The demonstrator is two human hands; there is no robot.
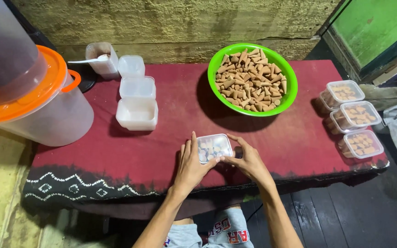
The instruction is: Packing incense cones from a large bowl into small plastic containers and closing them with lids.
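You hold a small clear box (214,147) of brown cones at the near edge of the red cloth (180,115), its lid already on. Your left hand (191,166) and right hand (249,161) pinch it from both sides, fingers pressed to the rim as if seating the lid. Straight ahead, the green bowl (252,79) of loose cones sits within reach. Three filled boxes (354,117) line your right, empty tubs (137,95) your left, beside an orange-lidded bucket (37,101).

Bright overhead light, soft shadows; sharp centre, wide-angle bending at edges
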